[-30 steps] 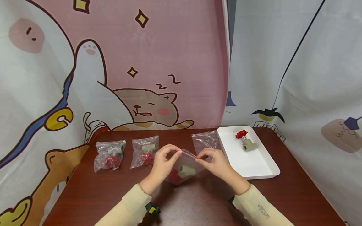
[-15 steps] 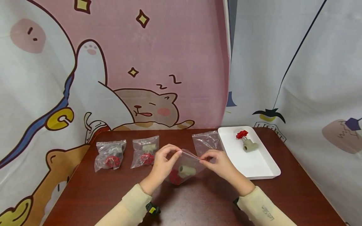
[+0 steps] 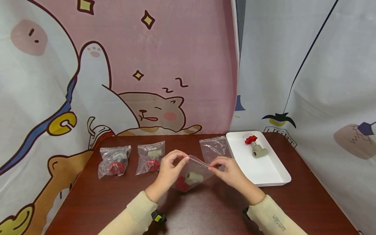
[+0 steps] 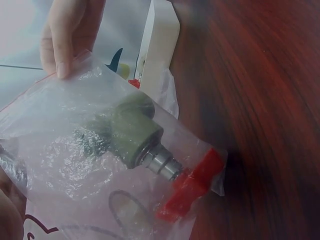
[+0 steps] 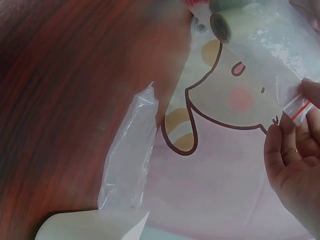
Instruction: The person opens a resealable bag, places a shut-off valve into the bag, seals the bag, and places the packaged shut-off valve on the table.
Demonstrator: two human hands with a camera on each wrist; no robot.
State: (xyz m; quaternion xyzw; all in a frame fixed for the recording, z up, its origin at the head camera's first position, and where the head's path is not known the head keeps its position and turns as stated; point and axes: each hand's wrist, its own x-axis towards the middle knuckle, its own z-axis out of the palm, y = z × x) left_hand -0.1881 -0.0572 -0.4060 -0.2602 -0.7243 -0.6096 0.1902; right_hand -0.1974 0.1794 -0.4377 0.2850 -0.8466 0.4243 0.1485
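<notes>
A clear zip bag (image 3: 197, 169) with a red seal line hangs tilted between both hands, above the table. Inside it sits a pipe valve (image 4: 132, 130) with an olive-green body, a metal stem and a red handwheel (image 4: 192, 187). My left hand (image 3: 170, 167) pinches the bag's top edge at the left corner between thumb and index finger. At the other end of the seal, my right hand (image 3: 227, 171) pinches the edge, seen close in the right wrist view with the red strip (image 5: 301, 110) by the fingertips.
Two bagged valves, one bag (image 3: 114, 161) at far left and another bag (image 3: 150, 158) beside it, lie on the brown table (image 3: 199, 215). An unfilled-looking zip bag (image 3: 213, 147) lies against a white tray (image 3: 268, 171) holding one loose valve (image 3: 258, 150). A printed curtain hangs behind.
My right hand has slid a little to the right along the bag's top edge, away from the left hand. The left hand stays nearly still, still pinching its corner.
</notes>
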